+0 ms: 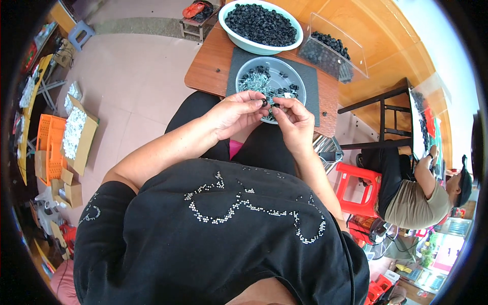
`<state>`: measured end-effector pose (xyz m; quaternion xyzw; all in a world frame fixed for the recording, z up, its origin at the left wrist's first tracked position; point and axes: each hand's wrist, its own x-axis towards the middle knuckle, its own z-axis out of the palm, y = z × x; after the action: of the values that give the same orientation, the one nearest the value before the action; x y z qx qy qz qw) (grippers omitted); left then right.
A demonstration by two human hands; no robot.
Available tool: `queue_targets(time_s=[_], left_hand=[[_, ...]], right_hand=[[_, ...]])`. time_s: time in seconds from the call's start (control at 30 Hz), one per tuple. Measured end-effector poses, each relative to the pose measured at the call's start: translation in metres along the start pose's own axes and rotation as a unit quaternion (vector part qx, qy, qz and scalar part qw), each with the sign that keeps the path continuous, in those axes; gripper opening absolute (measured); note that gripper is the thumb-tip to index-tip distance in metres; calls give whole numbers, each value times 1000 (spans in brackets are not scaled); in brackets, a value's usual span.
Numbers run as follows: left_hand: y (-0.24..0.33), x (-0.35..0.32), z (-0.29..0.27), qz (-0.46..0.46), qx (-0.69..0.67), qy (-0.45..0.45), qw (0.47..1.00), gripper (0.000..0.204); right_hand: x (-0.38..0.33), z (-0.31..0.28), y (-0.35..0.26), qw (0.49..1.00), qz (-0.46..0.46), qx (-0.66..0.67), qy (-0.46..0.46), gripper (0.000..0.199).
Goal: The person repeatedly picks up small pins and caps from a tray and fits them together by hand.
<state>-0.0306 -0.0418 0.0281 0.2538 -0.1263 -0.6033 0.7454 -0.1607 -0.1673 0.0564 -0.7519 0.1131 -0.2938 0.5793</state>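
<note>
Over the near edge of a clear plastic bowl, my two hands are close together. My left hand pinches a small black ring-like part between thumb and fingertips. Between the thumb and forefinger of my right hand is another small black part, almost touching the first. Their exact kind is too small to make out. In the bowl lie a heap of thin silvery pins or screws and several black parts. My fingers hide the bowl's near side.
The bowl stands on a dark grey mat on a brown wooden table. Behind it are a pale basin heaped with black parts and a clear box of them. A red stool and a seated person are at right.
</note>
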Motion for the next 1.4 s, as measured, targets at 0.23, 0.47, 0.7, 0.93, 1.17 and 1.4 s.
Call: queue_targets(time_s=[0.23,0.47,0.7,0.93,1.17,1.4], left_hand=[[0,-4,5,-12,-9,-7,1000,21],[0,-7,12,-19,15,19,1000,22],[-1,-9,14,3,12,19,1000,21],[1,-8,13,-13,-38,-3,999,22],[2,-9,15,-18,-42,-17,999,24],[2,-11,19,-11,-3,7,1000,23]], right_hand=[[-4,1,-13,995,24,93,-33,19],[-8,2,2,993,45,105,-21,13],[-7,1,-1,992,-44,-115,-7,16],[-11,8,-1,996,3,40,74,18],[-11,4,-9,991,-103,-75,43,21],[-10,8,-9,989,-96,-92,62,20]])
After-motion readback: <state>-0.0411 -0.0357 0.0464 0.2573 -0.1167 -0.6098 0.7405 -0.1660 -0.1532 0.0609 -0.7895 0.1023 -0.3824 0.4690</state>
